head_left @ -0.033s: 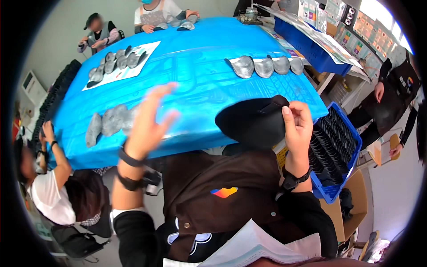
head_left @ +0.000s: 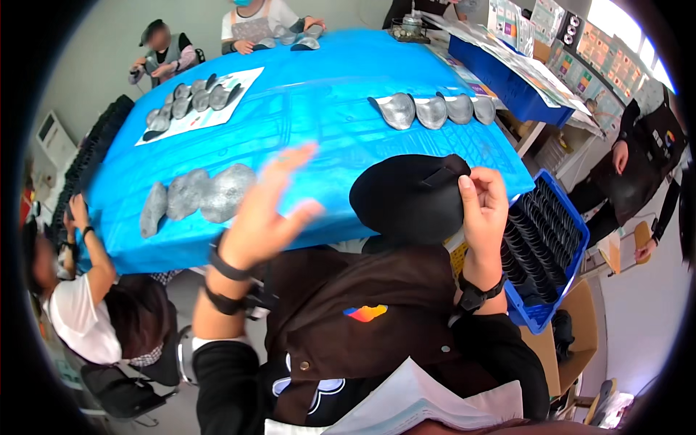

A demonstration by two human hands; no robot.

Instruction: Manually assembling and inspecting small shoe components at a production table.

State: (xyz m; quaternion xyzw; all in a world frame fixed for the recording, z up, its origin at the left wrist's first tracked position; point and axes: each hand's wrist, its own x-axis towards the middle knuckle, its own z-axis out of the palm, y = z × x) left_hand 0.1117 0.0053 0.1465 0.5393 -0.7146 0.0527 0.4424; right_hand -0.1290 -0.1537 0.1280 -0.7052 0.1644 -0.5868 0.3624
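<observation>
My right hand (head_left: 486, 206) pinches the right edge of a black rounded fabric piece (head_left: 406, 199), held up over the table's near edge. The piece is broad and cap-like, with a small folded strip at its upper right. My left hand (head_left: 272, 210), slightly blurred, hovers with spread fingers to the left of it, apart from it and empty. Beyond the left hand, grey mottled rounded pieces (head_left: 228, 194) lie in a row on the blue table cover (head_left: 312, 109), partly hidden by the hand.
More grey rounded pieces (head_left: 431, 112) sit at the far right, others on a white sheet (head_left: 243, 83) at the far left. Beside my right arm, a blue crate (head_left: 536, 319) holds dark stacked pieces above a cardboard box (head_left: 580, 333). Several people surround the table.
My left hand has moved right, toward the black piece, uncovering more of the grey pieces. The right hand and the black piece stay nearly in place.
</observation>
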